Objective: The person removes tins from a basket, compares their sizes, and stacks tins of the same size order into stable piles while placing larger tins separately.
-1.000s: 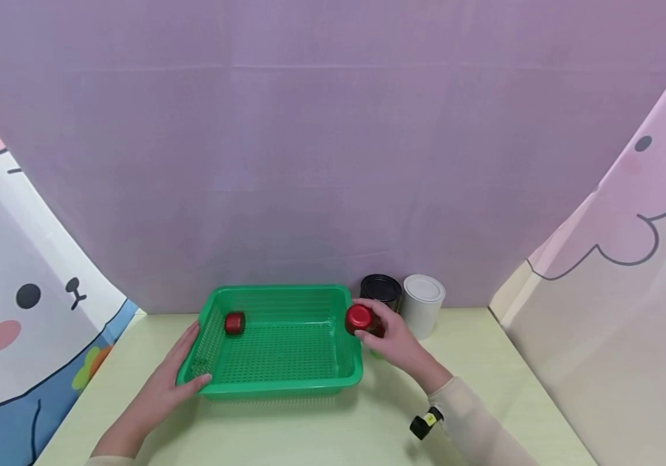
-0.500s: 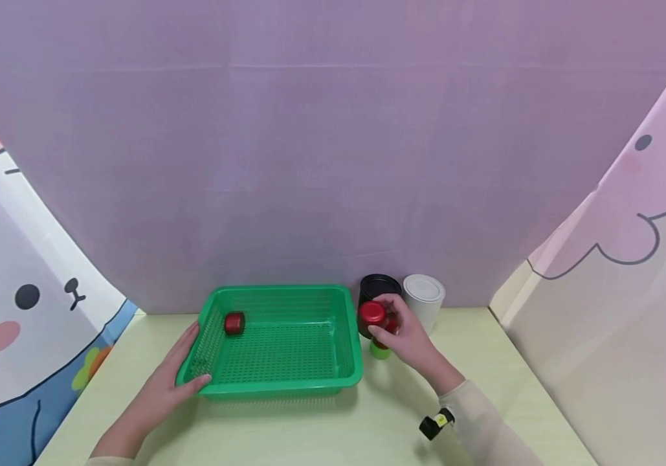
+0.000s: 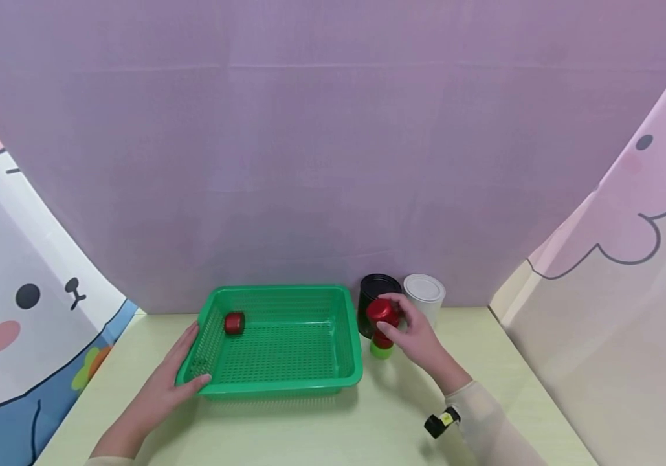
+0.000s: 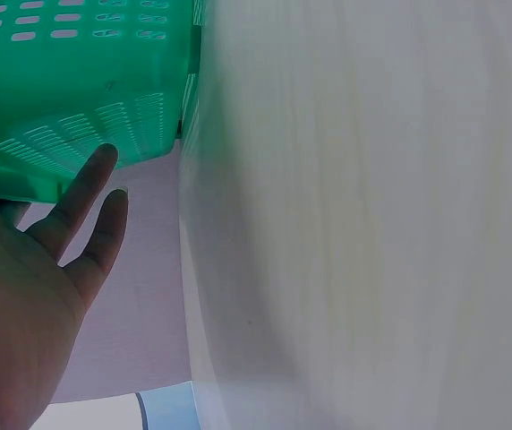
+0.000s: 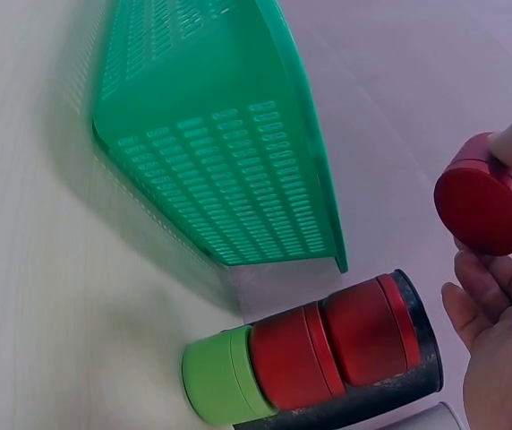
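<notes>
My right hand [image 3: 420, 336] pinches a small red tin [image 5: 480, 197] between thumb and fingers. In the right wrist view, this tin is apart from a stack beyond it. The stack has a lime-green tin [image 5: 226, 376] at the bottom and two red tins [image 5: 294, 356] on top. From the head view, the held tin overlaps the stack's upper part. A green plastic basket [image 3: 274, 390] stands to the left, with one red tin [image 3: 234, 323] on its side inside. My left hand [image 3: 160, 388] rests against the basket's left end, fingers extended along the outside and thumb at the front rim.
Right behind the stack stands a black can [image 3: 380, 285]. Beside it is a white can [image 3: 424, 294]. A purple cloth [image 3: 333, 162] hangs at the back of the pale table [image 3: 286, 433], and printed cartoon panels flank both sides.
Holding the red tin, my right hand has moved right from the basket's right rim to the stack. My left hand and the basket have stayed put.
</notes>
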Available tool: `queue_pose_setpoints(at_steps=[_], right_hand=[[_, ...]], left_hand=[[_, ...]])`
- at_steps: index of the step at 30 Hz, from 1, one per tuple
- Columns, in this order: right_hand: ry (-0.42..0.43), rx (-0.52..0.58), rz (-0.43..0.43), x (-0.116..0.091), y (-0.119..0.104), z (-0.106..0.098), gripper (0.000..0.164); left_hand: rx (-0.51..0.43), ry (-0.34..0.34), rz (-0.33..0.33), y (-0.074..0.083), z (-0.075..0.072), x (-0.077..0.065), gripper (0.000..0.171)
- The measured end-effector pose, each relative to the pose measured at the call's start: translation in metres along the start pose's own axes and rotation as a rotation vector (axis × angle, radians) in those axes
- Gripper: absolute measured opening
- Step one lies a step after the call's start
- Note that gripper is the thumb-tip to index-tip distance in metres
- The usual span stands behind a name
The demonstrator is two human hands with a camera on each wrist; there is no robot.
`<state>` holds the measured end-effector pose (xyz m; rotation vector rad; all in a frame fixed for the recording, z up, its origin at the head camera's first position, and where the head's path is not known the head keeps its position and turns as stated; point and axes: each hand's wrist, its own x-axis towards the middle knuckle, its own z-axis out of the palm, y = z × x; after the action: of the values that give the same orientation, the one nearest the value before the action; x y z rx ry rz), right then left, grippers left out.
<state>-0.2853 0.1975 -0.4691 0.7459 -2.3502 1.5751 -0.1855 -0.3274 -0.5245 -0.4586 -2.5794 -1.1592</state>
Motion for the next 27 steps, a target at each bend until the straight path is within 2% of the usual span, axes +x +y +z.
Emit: queue_pose_setpoints(at_steps=[3, 10, 15, 16, 17, 22, 23, 27], right_hand=[[-0.003, 0.004, 0.001, 0.0, 0.002, -0.002, 0.05], [0.006, 0.036, 0.003, -0.001, 0.004, -0.006, 0.051], [0.014, 0.022, -0.016, 0.0, 0.004, -0.008, 0.052], [0.014, 0.02, -0.02, 0.0, 0.004, -0.009, 0.052], [0.015, 0.016, -0.023, 0.0, 0.004, -0.009, 0.052], [0.017, 0.007, -0.031, 0.001, 0.005, -0.011, 0.053], [0.017, 0.008, -0.033, 0.001, 0.006, -0.011, 0.053], [0.02, 0.008, -0.032, 0.0, 0.006, -0.011, 0.054]], left_hand=[[0.001, 0.004, 0.013, 0.0, 0.0, 0.0, 0.102], [-0.004, -0.012, -0.015, -0.001, -0.001, 0.0, 0.101], [-0.014, -0.012, -0.005, -0.003, -0.001, 0.001, 0.102], [-0.014, -0.014, 0.002, -0.023, 0.002, 0.002, 0.103], [-0.013, -0.011, 0.007, -0.023, 0.003, 0.002, 0.104], [0.002, 0.002, 0.03, -0.021, 0.003, 0.001, 0.104], [0.004, 0.007, 0.028, -0.002, 0.0, 0.0, 0.103], [0.002, 0.006, 0.026, -0.001, -0.001, 0.0, 0.103]])
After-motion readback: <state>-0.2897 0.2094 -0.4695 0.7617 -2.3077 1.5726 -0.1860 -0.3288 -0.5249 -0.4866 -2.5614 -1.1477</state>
